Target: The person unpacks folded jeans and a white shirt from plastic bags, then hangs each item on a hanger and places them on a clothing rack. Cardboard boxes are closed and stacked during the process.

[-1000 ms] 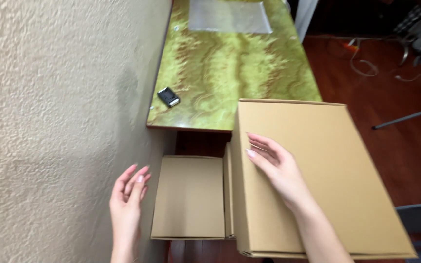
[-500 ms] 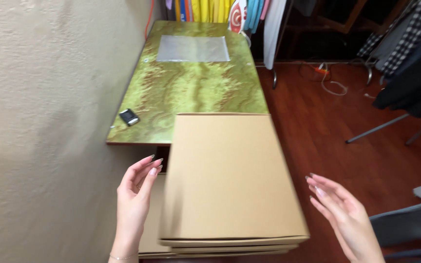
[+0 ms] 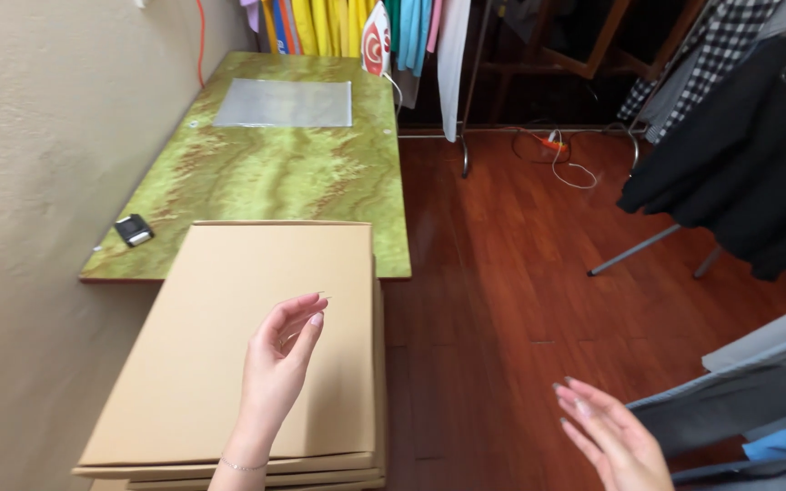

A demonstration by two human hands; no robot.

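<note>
- Neither grip is holding anything: your left hand [image 3: 277, 364] is hovering loosely curled over the stack of flat cardboard sheets [image 3: 247, 355], and your right hand [image 3: 613, 438] is hanging spread over the wooden floor [image 3: 511, 300], well apart from it.
- That stack is lying just in front of the green marbled surface [image 3: 275, 173], beside the beige wall [image 3: 38, 182].
- Those sheets are looking stiff, light singly, heavier together and prone to sliding; I'd judge the long side edges the best hold.
- On the surface, a small black device [image 3: 134, 230] and a clear plastic sheet [image 3: 284, 103] are lying.
- Hanging clothes [image 3: 757, 155] are crowding the room.
</note>
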